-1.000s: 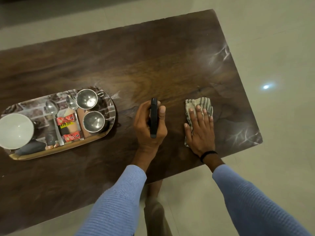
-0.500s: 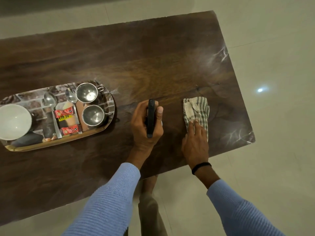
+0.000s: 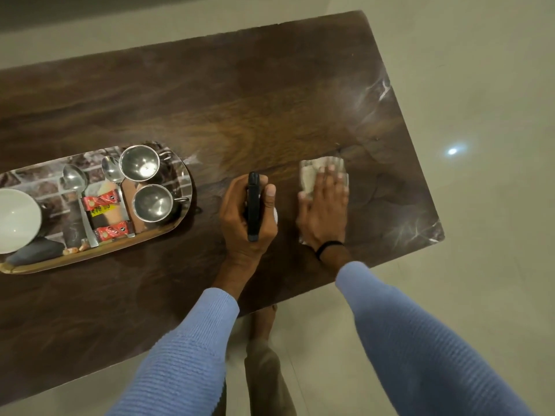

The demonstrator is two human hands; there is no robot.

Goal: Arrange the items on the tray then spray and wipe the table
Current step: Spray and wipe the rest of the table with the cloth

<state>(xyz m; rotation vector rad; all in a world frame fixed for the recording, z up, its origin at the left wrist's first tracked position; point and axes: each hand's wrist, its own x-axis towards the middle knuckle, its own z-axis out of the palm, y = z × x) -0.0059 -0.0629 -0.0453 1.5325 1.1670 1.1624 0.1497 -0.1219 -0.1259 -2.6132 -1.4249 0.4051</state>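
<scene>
On the dark wooden table point(image 3: 210, 100) my left hand point(image 3: 240, 223) grips a spray bottle with a black top point(image 3: 253, 205), held upright near the front middle. To its right, my right hand point(image 3: 326, 211) presses flat, fingers straight, on a striped cloth point(image 3: 309, 175) that lies on the table. An oval tray point(image 3: 183, 178) at the left carries two steel cups point(image 3: 139, 162) point(image 3: 153, 202), two spoons point(image 3: 73, 178), red sachets point(image 3: 102, 201) and a white bowl point(image 3: 16, 220).
The table's right end and front edge border a pale tiled floor point(image 3: 480, 265). My foot and trouser leg point(image 3: 264, 355) stand under the front edge. A bright light reflection point(image 3: 452, 151) shows on the floor at the right.
My right hand slid the cloth back toward me, then forward again and slightly right. The left hand kept its hold on the spray bottle in about the same place.
</scene>
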